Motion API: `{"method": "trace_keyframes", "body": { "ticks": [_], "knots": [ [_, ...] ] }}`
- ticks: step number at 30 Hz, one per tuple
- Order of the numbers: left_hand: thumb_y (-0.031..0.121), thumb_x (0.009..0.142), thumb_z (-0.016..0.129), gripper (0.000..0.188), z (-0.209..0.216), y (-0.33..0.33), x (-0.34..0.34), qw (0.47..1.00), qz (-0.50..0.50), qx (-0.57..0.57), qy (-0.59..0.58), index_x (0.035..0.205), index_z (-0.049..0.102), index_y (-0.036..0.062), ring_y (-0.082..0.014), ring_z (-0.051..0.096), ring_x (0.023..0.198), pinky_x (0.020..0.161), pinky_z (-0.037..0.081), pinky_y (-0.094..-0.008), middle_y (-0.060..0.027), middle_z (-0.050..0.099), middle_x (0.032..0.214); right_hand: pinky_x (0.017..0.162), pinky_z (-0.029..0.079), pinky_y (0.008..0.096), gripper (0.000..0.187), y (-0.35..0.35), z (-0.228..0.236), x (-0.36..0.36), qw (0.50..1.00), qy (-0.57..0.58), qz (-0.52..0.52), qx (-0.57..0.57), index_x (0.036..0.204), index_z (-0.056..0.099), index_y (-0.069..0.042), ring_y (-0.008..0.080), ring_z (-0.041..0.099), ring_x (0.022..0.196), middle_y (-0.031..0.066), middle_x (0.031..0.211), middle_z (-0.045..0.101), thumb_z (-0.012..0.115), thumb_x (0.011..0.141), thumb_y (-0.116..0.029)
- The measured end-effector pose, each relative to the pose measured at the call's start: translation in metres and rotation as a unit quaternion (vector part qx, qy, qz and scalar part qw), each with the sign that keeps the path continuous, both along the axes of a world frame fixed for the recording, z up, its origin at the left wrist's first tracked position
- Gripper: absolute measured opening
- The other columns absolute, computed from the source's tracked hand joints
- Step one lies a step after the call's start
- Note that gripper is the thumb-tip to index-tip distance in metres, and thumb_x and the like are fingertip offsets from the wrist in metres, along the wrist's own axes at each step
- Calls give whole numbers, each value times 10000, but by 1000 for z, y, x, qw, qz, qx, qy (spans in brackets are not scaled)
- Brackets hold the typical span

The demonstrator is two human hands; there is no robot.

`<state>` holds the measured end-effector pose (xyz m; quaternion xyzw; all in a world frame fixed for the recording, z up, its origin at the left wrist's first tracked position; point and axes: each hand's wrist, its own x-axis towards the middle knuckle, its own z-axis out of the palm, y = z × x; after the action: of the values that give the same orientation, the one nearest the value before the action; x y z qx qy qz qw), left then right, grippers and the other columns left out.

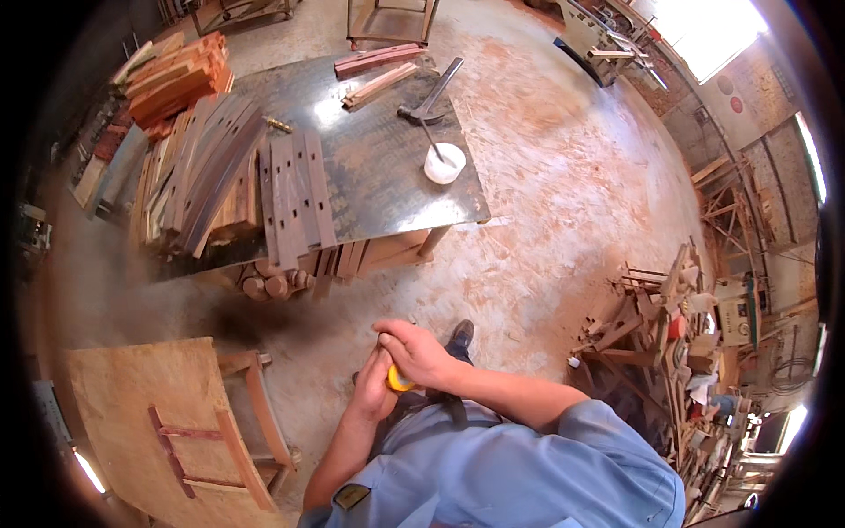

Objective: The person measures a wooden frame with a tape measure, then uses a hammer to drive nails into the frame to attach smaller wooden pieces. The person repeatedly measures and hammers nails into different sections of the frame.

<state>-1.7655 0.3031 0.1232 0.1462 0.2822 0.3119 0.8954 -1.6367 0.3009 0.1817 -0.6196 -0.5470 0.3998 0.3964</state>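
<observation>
Clock dirs. from yellow rounded thing (400, 379). At 11: dk surface (378, 189) w/ slotted wood strips (314, 189) jutting past near edge; orange timber stack (180, 84) farther out. Approx. 12, same surface: hammer (442, 88), white tub (442, 171) w/ stick leaning out. At 9: pale board (114, 387) w/ reddish wood frame (169, 449) on it. At 3: scrap-wood heap (620, 332), well apart.

Forearms up from 7 (L) and 4 (R). R hand (421, 354) laid over L hand (374, 400), fingers twd 10. Hands closed tog., yellow thing held betw. palms. Partly hidden; bright, curved edge; can't tell kind.
</observation>
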Motion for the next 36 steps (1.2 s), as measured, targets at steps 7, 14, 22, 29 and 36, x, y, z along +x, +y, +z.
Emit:
{"method": "trace_keyframes", "body": {
  "ticks": [7,14,22,29,36],
  "knots": [
    [327,963,441,402,-13,65,101,985,-36,40,166,1277,455,76,-250,636,877,561,537,-337,-101,575,1100,759,511,334,257,-53,-27,214,987,68,-121,-81,1116,586,8,237,634,852,143,977,648,560,911,-145],
    [245,848,630,388,-52,177,192,758,41,242,604,1174,531,60,-266,604,926,734,512,-381,-114,580,1063,631,506,265,293,-112,-45,405,915,176,-306,-196,1140,583,19,115,612,718,92,911,669,533,924,-172],
    [231,791,697,501,-82,250,261,447,0,428,786,1214,514,35,-362,442,1190,1000,385,-431,-172,467,1279,641,509,260,307,-15,-34,494,953,126,-218,-171,1146,574,53,128,620,726,90,899,661,577,905,-138],
    [228,809,695,577,-113,277,283,413,6,397,820,1278,453,-4,-358,372,1278,1064,329,-433,-188,426,1354,649,516,275,323,45,-46,581,953,16,-161,-256,1131,582,59,132,630,721,114,899,670,599,886,-151],
    [203,871,613,559,-85,262,272,529,102,344,769,1337,406,-26,-374,377,1292,1069,326,-427,-215,407,1383,718,518,373,353,210,-43,623,973,-171,23,-151,1111,600,13,302,659,791,188,891,676,613,863,-238]
  ]
}}
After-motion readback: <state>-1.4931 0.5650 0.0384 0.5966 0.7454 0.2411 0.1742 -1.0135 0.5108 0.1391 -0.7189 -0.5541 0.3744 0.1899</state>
